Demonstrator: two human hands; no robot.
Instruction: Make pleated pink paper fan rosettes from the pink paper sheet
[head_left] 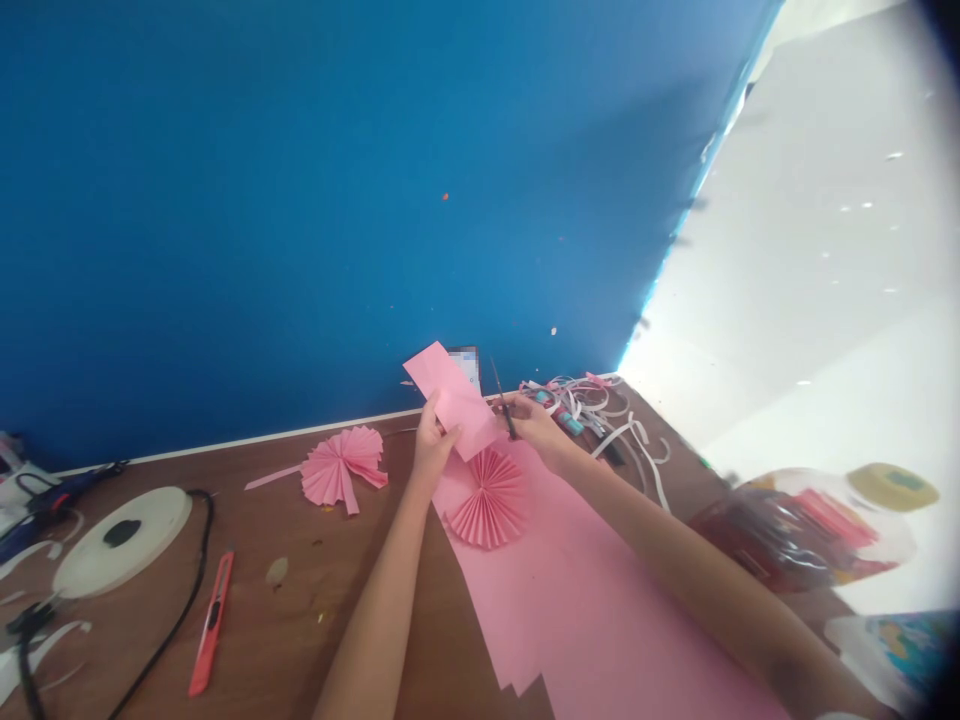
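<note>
My left hand point(433, 443) pinches a pink paper strip point(450, 398) and holds it up above the table. On the strip's right side, my right hand point(529, 418) grips a pair of scissors point(502, 397) with the blades against the paper's edge. Just below the hands a round pleated pink paper fan point(487, 500) lies on a stack of large pink paper sheets point(592, 600). A second pleated pink fan point(341, 468) rests on the brown table point(300, 620) to the left.
A red utility knife point(211, 620) and a black cable point(176, 610) lie at front left beside a white round disc point(124, 538). White paper strips point(622, 430) pile at the back right. A clear plastic jar point(810, 530) lies at right. A blue wall point(337, 200) stands behind.
</note>
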